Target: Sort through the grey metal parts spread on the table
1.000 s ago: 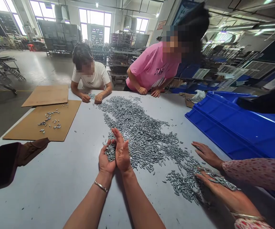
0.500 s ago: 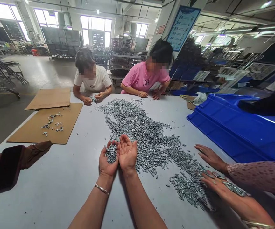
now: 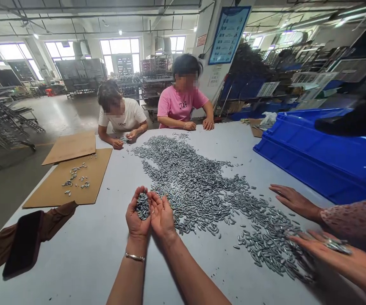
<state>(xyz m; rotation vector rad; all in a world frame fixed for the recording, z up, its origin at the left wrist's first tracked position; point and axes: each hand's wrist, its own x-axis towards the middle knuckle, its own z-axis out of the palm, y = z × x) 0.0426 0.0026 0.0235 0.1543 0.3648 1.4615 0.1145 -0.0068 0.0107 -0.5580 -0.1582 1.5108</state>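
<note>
Now curling the fingers of the left hand (image 3: pixel 137 223), pressed together, around slim metallic pieces (image 3: pixel 142 206) heaped in its palm; holding the right hand (image 3: pixel 162 216) open, fingers slightly parted. Pointing every which way, long axes crossing. Gleaming silver-grey, tapered at both ends. Hard to make out beneath the top layer. Beyond: a pile (image 3: pixel 192 186) on the white table (image 3: pixel 84 262).

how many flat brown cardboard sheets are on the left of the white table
2. The nearer flat brown cardboard sheet bears scattered silvery elongated pieces; the farther sheet lies just beyond it, at the left edge of the white table. More could be hidden underneath.
</note>
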